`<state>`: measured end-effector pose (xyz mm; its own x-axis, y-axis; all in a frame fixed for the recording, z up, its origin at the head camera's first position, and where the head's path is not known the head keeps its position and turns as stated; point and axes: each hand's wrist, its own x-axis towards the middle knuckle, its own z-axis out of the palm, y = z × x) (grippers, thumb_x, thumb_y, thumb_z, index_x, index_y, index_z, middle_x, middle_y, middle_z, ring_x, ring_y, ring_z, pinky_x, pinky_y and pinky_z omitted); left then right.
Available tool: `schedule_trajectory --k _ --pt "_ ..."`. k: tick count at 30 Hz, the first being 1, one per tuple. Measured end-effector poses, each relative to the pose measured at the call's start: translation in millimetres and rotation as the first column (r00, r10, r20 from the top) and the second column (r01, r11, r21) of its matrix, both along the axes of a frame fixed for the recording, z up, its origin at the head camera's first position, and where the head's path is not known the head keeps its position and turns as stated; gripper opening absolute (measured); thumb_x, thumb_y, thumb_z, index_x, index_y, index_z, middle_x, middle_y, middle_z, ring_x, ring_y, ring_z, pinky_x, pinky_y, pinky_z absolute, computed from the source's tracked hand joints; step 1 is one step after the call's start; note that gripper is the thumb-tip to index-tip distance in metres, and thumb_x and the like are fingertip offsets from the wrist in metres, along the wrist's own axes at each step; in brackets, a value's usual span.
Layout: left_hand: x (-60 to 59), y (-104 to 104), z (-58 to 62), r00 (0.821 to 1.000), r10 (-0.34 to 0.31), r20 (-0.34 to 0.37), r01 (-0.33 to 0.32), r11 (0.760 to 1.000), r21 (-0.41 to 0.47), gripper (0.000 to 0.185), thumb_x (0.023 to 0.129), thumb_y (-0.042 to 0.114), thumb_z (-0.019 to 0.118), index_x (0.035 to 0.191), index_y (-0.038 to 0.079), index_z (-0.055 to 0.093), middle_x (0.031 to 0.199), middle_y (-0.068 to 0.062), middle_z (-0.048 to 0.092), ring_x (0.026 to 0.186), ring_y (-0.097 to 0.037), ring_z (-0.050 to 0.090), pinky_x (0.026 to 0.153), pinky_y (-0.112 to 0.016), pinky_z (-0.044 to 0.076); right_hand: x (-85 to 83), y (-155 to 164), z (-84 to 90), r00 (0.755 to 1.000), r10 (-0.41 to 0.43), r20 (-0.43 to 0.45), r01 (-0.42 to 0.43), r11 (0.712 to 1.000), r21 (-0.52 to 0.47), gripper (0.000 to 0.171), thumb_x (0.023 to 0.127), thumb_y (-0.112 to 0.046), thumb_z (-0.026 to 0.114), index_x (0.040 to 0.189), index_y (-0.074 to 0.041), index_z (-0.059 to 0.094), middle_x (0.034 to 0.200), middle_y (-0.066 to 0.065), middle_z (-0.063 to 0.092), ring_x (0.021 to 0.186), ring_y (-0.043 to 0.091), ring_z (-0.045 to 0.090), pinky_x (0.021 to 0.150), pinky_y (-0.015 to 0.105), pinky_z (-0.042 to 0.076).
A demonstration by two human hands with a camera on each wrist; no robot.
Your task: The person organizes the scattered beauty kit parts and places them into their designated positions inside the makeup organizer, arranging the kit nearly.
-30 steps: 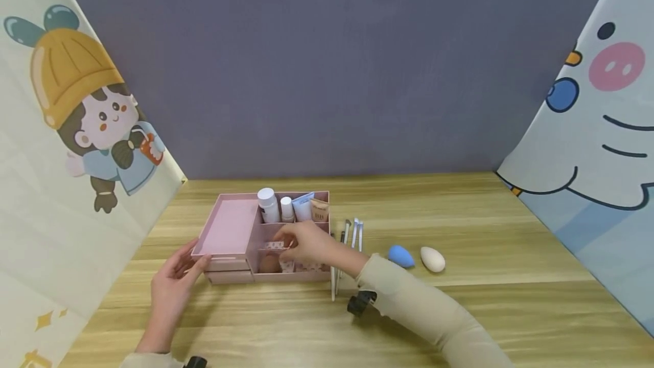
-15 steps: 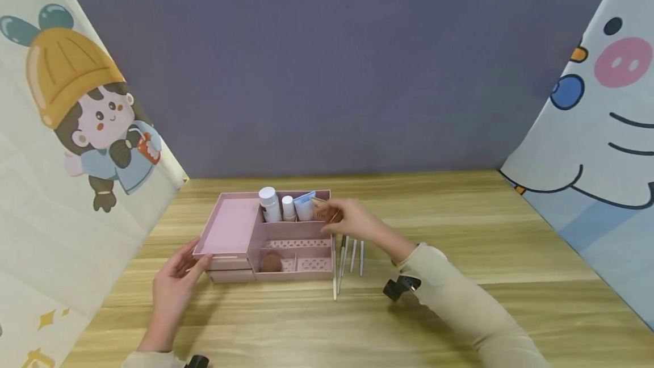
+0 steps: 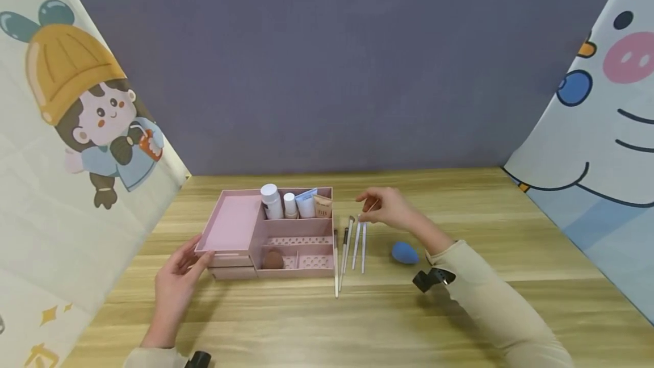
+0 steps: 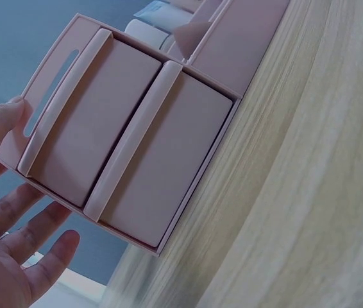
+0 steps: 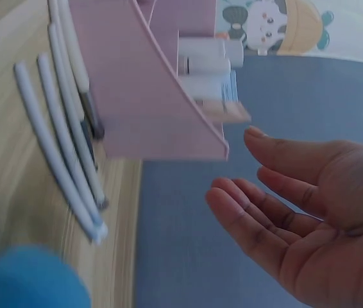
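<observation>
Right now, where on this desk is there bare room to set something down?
Free: the wooden desk in front of the pink organizer, between the two arms, and the far right past the blue sponge. Crowded: the strip beside the organizer where the makeup brushes lie.

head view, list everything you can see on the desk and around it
organizer: 1, pink, left-centre of the table, two drawers in front
bottles: 2, white, back compartment of the organizer
tubes: 2, one white and blue, one beige, same back compartment
brown sponge: 1, front compartment
brushes: about 5, white handles, lying right of the organizer
blue sponge: 1, right of the brushes
table: 1, light wood
cartoon panels: 2, left and right sides
left hand: open, at the organizer's front left corner
right hand: open, above the brush tips
</observation>
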<state>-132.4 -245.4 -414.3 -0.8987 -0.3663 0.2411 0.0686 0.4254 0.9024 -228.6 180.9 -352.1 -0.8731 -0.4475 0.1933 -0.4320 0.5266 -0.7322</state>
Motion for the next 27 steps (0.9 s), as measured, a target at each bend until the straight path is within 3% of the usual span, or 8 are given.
schedule_trajectory --k 6,10,17,27 --pt "0.5 -0.5 -0.1 1.0 -0.002 -0.001 0.002 1.0 -0.002 0.045 0.092 0.02 0.075 0.133 0.007 0.063 0.101 0.026 0.061 0.093 0.01 0.058 0.077 -0.006 0.046 1.2 23.4 -2.6 0.997 -0.034 0.063 0.032 0.999 0.036 0.037 0.083 -0.002 0.079 0.116 0.007 0.065 0.087 0.01 0.065 0.069 0.019 0.064 0.065 0.044 0.059" --pt "1.2 0.2 0.3 1.0 -0.003 -0.002 0.003 1.0 0.006 0.045 0.092 0.02 0.075 0.133 0.007 0.063 0.101 0.026 0.061 0.093 0.01 0.058 0.078 -0.007 0.046 1.6 38.1 -7.9 0.996 -0.032 0.085 0.026 0.997 0.07 0.038 0.082 -0.004 0.08 0.115 0.007 0.065 0.083 0.007 0.064 0.066 0.017 0.062 0.06 0.038 0.057" --pt "2.4 1.8 0.7 1.0 -0.008 -0.005 0.008 1.0 0.006 0.045 0.092 0.019 0.075 0.133 0.007 0.063 0.101 0.027 0.062 0.093 0.009 0.058 0.077 -0.007 0.046 4.4 63.5 -15.6 0.999 0.024 0.048 -0.03 0.991 0.131 0.038 0.077 -0.006 0.084 0.109 0.006 0.067 0.077 0.001 0.064 0.07 0.015 0.06 0.061 0.027 0.051" --pt "2.8 1.0 0.3 1.0 -0.013 -0.027 0.013 1.0 0.016 0.047 0.091 0.017 0.076 0.133 0.004 0.062 0.101 0.027 0.063 0.091 0.011 0.058 0.077 -0.006 0.046 10.3 85.1 -20.4 0.985 0.09 0.15 -0.118 0.975 0.189 0.043 0.068 -0.005 0.087 0.102 0.004 0.062 0.083 0.01 0.063 0.076 0.018 0.058 0.065 0.029 0.051"
